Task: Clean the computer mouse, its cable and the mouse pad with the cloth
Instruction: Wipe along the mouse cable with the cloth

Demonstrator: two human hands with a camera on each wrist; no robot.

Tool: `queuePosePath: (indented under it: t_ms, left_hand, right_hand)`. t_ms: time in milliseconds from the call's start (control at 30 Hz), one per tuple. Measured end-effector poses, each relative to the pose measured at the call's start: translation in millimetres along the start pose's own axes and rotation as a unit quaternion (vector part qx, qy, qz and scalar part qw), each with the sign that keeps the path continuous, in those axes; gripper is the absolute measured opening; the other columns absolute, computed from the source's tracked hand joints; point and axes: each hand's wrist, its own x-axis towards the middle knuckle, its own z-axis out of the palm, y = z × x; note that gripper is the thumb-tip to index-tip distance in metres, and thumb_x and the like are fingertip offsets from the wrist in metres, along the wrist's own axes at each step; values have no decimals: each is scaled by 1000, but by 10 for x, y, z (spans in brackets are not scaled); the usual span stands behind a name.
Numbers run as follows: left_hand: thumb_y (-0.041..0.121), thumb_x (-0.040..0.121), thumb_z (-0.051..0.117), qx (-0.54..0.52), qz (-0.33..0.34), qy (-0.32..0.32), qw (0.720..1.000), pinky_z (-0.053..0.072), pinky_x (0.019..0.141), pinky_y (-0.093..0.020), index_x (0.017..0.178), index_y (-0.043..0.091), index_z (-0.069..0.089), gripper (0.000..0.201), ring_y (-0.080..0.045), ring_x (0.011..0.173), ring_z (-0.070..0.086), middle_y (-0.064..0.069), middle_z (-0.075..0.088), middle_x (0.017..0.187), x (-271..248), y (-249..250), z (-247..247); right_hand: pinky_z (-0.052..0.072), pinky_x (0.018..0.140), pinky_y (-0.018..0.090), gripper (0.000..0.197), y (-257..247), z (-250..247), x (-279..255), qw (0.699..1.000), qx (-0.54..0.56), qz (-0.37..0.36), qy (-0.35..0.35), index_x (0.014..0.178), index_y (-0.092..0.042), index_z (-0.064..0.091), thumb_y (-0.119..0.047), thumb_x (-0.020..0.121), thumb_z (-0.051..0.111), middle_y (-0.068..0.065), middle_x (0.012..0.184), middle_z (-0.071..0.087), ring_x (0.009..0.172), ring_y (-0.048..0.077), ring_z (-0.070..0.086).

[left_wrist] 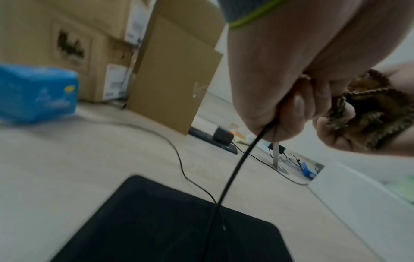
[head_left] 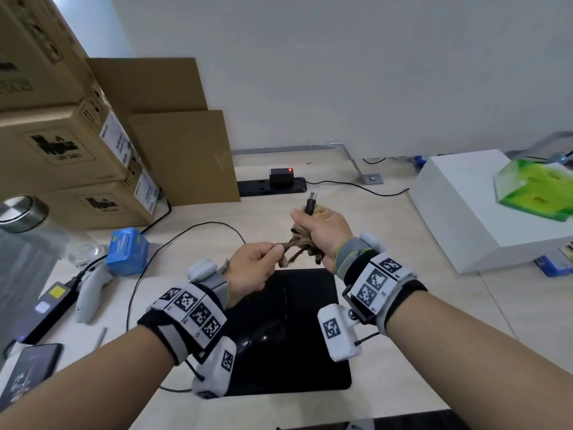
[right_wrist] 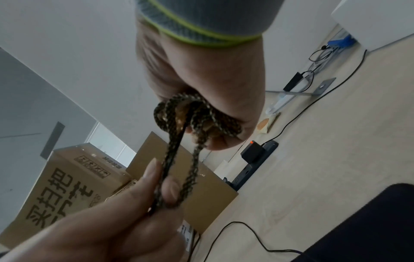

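Cloth (head_left: 302, 240) (brown, mottled) bunched round black cable (left_wrist: 233, 175).

Black mouse (head_left: 267, 333) lies on black pad (head_left: 313, 361); brown cloth (head_left: 302, 243) wraps its raised cable (left_wrist: 235, 172).

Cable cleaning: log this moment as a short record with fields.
right hand: grips the cloth bunched round the cable's plug end
left hand: pinches the cable and an edge of the cloth
mouse: on the mouse pad, untouched
desk: also carries a blue box and a power strip
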Motion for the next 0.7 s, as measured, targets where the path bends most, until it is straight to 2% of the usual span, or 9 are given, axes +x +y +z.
queuePosePath:
  t_ms: [100,167,267,333,367,433,533,633,700]
  left_hand:
    - [27,96,55,173,72,-14,982,26,43,-21,68,24,70,32,-6,41,31,6,40,47,-16,-56,25]
    - [26,95,57,206,60,-29,976,31,44,-21,69,23,70,28,-5,41,35,8,46,47,-15,-39,60]
    - [20,99,50,12,-21,-64,998,45,48,-21,89,13,65,19,-10,52,51,-2,64,67,7,105,60]
    - [32,100,45,-126,-74,-79,986,42,48,-21,104,12,62,27,-13,56,52,-7,67,79,7,206,51]
    - [39,99,42,-147,-91,-71,982,38,46,-21,108,13,61,33,-12,54,48,-7,65,77,13,230,60]
    - [46,98,43,-85,-87,-8,993,29,40,-20,108,17,63,36,-9,46,39,-3,57,66,32,205,90]
    - [33,99,48,-11,-23,99,995,24,38,-19,100,17,69,26,-10,42,30,5,46,52,56,90,76]
    - [20,100,49,-38,-5,133,990,30,38,-19,93,11,70,24,-10,43,35,1,53,61,88,66,22]
    - [13,100,46,-66,-17,134,989,29,37,-18,90,8,67,24,-8,41,36,-2,52,65,100,100,20]
  right_hand:
    - [51,65,31,13,81,-61,21,999,-22,-16,43,70,-19,66,-23,74,78,0,68,65,65,19,60]
    - [52,67,34,12,127,-65,21,998,-18,-16,50,69,-20,67,-24,74,77,0,68,66,66,20,61]
    - [54,70,39,14,145,-79,9,1000,7,5,-9,70,-18,68,-26,76,78,3,71,69,69,22,63]
    - [55,64,36,14,150,-93,-9,996,6,15,-83,73,-17,68,-27,80,75,7,77,70,69,23,63]
    - [54,62,33,14,159,-104,-16,994,1,15,-107,76,-16,68,-27,82,74,9,80,69,69,24,64]
    - [54,68,33,16,170,-128,-29,991,9,18,-135,86,-12,67,-28,85,71,13,86,68,75,25,65]
    - [55,64,33,19,174,-194,-24,987,72,56,-132,100,-9,62,-26,92,62,11,86,65,77,26,66]
    - [56,65,38,17,179,-284,-4,971,188,108,-105,90,-4,55,-20,97,53,15,78,57,76,32,63]
    - [52,69,40,11,169,-307,-16,956,236,133,-110,85,-3,53,-12,90,52,17,77,55,77,34,61]
